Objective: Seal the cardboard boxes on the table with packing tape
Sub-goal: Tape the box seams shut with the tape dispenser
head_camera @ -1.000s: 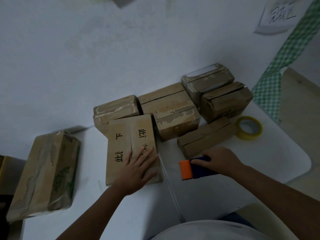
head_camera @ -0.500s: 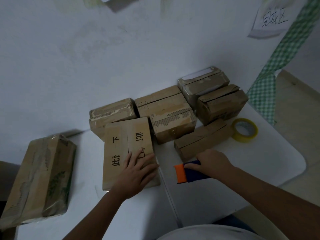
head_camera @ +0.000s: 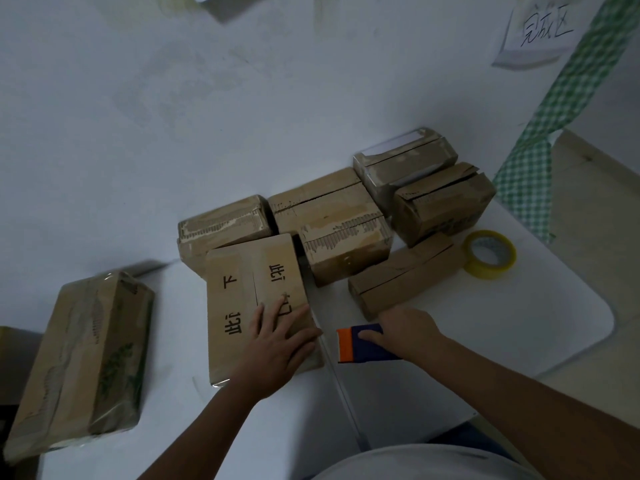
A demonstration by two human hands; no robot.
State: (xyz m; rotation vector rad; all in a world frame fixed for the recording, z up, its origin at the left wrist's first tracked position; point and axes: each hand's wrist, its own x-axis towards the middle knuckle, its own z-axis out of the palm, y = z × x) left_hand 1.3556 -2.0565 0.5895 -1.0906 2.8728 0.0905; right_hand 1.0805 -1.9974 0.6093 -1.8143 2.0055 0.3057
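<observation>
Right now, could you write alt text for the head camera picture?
A person's left hand presses flat on a printed cardboard box while the right hand grips an orange-and-blue tool; more boxes and a yellow tape roll sit behind.

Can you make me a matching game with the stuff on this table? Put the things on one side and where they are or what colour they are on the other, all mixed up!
Things:
1. tape roll
2. scraper tool
3. box with black writing
4. plastic-wrapped box

Clues:
A. under the flat left hand
B. yellow, lying flat near the table's right edge
C. alone at the far left
D. orange and dark blue, gripped by the right hand

Pairs: 1-B, 2-D, 3-A, 4-C
</observation>
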